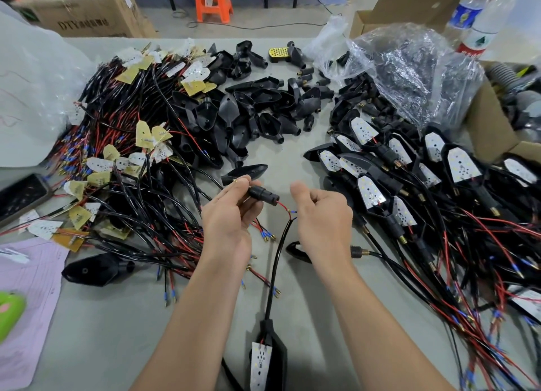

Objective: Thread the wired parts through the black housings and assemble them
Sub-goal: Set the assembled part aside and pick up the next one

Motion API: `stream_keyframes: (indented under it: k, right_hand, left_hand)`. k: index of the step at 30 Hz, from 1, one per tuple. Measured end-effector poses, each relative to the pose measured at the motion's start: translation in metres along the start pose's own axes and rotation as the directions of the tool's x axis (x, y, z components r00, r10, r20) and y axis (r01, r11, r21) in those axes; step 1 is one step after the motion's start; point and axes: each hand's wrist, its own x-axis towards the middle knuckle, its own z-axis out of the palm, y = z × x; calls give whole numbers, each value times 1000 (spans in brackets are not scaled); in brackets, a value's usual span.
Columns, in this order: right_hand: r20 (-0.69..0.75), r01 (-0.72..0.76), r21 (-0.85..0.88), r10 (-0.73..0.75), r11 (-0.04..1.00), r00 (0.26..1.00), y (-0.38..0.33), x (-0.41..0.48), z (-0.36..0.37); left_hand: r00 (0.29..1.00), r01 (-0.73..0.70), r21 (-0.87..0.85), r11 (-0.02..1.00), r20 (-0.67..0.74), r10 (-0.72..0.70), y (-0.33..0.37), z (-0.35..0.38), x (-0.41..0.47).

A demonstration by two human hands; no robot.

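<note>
Black plug (pixel 263 194) sits pinched in the left hand (pixel 231 218) above the desk (pixel 301 317), red wire (pixel 283 207) leaving it toward the curled right hand (pixel 322 215); whether that hand grips the wire, I cannot tell.

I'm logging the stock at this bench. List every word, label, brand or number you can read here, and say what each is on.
"DTY", then blurred characters: side of the cardboard box.
Blue-label bottle: print too blurred to read.
White-label bottle: green mark, red band, no legible words.
Purple paper: print too blurred.
White boards: markings too small to read.
</note>
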Motion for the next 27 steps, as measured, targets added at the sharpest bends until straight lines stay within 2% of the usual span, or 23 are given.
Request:
stream_keyframes:
  k: [5, 10, 13, 15, 17, 21, 24, 27]
  right_hand:
    - [-157, -35, -157, 10, 987, 988, 2, 6, 6]
    - [-185, -60, -345, -5, 937, 983, 3, 12, 8]
    - [-194, -58, -422, -27, 905, 981, 2, 14, 9]
    - [-197, -73, -380, -4, 922, 980, 2, 13, 9]
    - [-183, -105, -244, 61, 964, 981, 4, 13, 8]
    - [-76, -113, -102, 106, 988, 991, 9, 12, 8]
    - [-50, -103, -87, 99, 991, 994, 10, 9, 9]
    - [-87, -130, -122, 120, 984, 989, 9, 12, 8]
  left_hand:
    - [999, 18, -36, 999, -48, -20, -4, 2, -6]
    - [999, -24, 12, 1000, -44, 25, -5, 6, -9]
    - [990, -118, 78, 990, -63, 123, -6, 8, -10]
    - [975, -209, 136, 968, -50, 217, -7, 7, -10]
    - [961, -269, 167, 949, -17, 276, -8, 6, -10]
    - [935, -348, 240, 906, 11, 356, -13, 4, -7]
    - [933, -352, 263, 898, 24, 358, -17, 2, -6]
    - [959, -283, 214, 935, 44, 281, -17, 2, -4]
